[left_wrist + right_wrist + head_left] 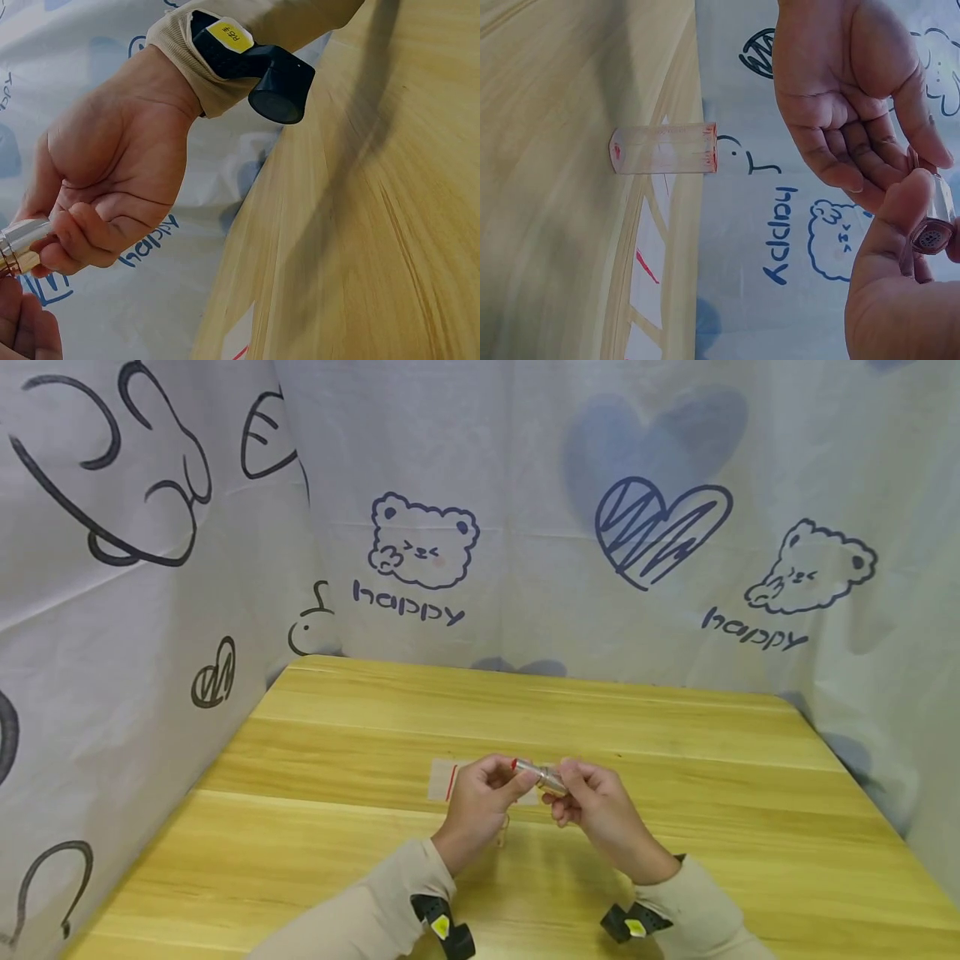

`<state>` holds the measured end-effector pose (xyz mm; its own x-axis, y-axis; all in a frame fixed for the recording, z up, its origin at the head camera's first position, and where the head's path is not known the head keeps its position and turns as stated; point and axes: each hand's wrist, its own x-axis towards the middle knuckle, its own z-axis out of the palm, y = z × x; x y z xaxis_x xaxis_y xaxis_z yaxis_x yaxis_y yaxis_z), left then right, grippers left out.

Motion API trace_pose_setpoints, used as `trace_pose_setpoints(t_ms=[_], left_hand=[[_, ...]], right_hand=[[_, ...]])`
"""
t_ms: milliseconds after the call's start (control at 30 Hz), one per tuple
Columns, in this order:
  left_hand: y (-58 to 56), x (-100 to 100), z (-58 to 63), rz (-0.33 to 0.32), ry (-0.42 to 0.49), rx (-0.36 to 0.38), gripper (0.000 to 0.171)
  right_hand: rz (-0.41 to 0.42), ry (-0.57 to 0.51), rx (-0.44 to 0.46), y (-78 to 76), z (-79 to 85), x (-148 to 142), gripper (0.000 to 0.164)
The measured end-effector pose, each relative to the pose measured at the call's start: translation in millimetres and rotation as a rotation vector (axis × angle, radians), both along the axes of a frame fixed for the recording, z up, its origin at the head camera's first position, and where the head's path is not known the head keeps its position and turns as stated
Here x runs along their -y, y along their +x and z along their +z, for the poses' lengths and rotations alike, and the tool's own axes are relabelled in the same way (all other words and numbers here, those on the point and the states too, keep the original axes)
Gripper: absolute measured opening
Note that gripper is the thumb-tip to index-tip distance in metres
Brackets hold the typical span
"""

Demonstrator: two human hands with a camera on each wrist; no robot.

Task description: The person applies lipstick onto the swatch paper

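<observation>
Both hands hold a lipstick point(551, 779) just above the table, tilted, its red tip toward the left. My left hand point(477, 803) pinches the silver part near that tip between thumb and fingers. At the other end, the base is gripped by my right hand point(606, 817), its fingers curled round it. The right wrist view shows the base end of the lipstick point(932, 238) with a small label. A clear cap point(664, 148) with red smears stands upright on the table, mostly hidden behind the left hand in the head view.
Pale paper strips point(441, 781) with red strokes lie on the wooden table point(337, 860) behind the hands. White cloth walls point(540, 460) with drawings border the table at the back and sides.
</observation>
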<state>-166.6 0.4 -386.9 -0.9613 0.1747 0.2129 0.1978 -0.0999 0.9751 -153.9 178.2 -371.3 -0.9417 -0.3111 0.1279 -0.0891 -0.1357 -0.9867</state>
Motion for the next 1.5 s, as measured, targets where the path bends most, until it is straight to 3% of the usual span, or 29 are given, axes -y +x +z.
trace_pose_setpoints(t_ms=[167,400,800,1100,1267,1500], left_hand=[[0.4,0,0.4,0.022,0.006,0.000,0.024],[0.1,-1,0.8,0.046,0.023,0.015,0.023],[1.5,0,-1.7,0.033,0.015,0.047,0.024],[-1.7,3,-1.9,-0.031,-0.022,0.008,0.028],[-4.2,9,-4.4,-0.076,-0.073,-0.017,0.042],[-7.9,17,-10.1,-0.091,-0.153,-0.019,0.043]], right_hand=[[-0.067,0.012,0.015,0.0,0.1,3,0.019],[-0.176,0.143,-0.091,0.6,-0.5,5,0.024],[-0.184,0.227,-0.251,-0.1,-5.9,3,0.025],[-0.217,0.233,-0.235,0.1,-2.3,1,0.024],[-0.230,0.244,-0.232,-0.7,-3.3,-3,0.024],[-0.236,0.228,-0.225,-0.7,-5.4,-7,0.025]])
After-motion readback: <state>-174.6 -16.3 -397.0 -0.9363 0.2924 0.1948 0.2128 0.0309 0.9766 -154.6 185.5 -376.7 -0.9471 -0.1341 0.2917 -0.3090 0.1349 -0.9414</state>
